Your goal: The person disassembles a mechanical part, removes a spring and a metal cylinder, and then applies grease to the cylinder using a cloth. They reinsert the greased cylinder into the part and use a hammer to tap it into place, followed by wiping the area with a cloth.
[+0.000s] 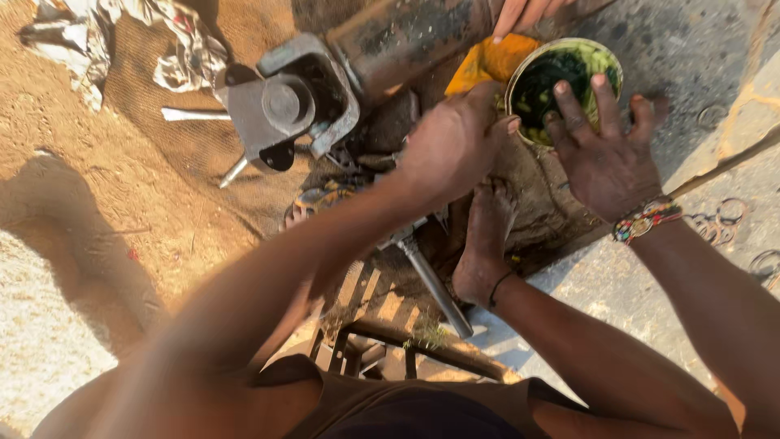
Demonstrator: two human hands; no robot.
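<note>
two hands: left hand (pixel 455 142) curled at green grease tin (pixel 565 85) rim, hold unclear; right hand (pixel 605 150) spread, empty; rusty shaft (pixel 406 36) near.

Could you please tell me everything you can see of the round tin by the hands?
The round tin is an open metal can with a pale rim, holding dark green, greasy-looking paste. It sits upright on the ground beside an orange cloth. The right hand spreads over it, fingertips at the rim; the left hand touches its near edge.

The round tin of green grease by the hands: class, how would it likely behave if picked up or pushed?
The tin looks greasy inside, so its rim is probably slippery. It sits open and nearly full, so tilting may smear grease. The right hand hovers over it and the left hand touches its rim.
</note>
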